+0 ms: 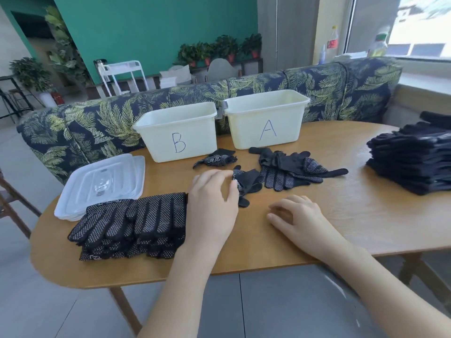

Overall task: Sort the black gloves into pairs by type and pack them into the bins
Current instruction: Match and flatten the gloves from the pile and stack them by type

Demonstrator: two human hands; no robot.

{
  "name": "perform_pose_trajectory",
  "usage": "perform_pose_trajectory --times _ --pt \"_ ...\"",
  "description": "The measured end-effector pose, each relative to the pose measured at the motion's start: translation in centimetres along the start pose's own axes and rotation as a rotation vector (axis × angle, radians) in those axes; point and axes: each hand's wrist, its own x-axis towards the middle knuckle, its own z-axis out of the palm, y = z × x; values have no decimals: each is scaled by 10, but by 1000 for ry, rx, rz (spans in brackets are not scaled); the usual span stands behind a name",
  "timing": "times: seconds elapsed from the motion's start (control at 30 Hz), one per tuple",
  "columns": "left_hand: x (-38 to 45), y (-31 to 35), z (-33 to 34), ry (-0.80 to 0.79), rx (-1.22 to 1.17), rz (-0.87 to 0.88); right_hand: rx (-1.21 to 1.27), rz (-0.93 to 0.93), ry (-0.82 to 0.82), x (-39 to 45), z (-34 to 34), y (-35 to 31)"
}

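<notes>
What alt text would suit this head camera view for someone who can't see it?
A person's left hand touches a crumpled black glove on a wooden table, while the right hand rests beside it. Behind stand two white bins marked B and A, with dotted glove stacks nearby.

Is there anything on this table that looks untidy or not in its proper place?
Yes. Between the neat dotted stack and the plain stack, several loose gloves lie tangled in front of bin A. One small glove lies crumpled before bin B. The left hand touches another crumpled glove.
</notes>
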Motion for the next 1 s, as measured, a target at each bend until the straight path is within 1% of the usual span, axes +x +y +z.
perform_pose_trajectory --times 0.13,0.23,0.33,0.4,0.53,0.6,0.7,0.77,0.8,0.9,1.0 --pt "2 6 35 -203 -58 -64 17 33 28 -3 -6 15" --pt "2 1 55 -352 11 -109 35 28 30 -4 -7 20" --pt "2 -4 66 -441 110 -151 42 11 20 0 -7 22" --pt "3 -6 71 -462 134 -163 45 5 13 3 -9 24" --pt "6 -13 75 -426 131 -151 46 -12 6 5 -9 26" --pt "7 -14 76 -377 112 -138 34 -26 6 5 -8 27" --pt "6 -11 71 -183 0 -50 88 -24 20 5 -10 27" --pt "6 -6 64 -72 -122 -63 139 -37 44 5 -11 27" --pt "5 -4 61 -56 -194 -98 168 -47 62 5 -11 27" --pt "5 2 55 -83 -412 -209 264 -53 134 5 -15 23" --pt "5 9 50 -130 -539 -268 381 -51 224 7 -22 17"
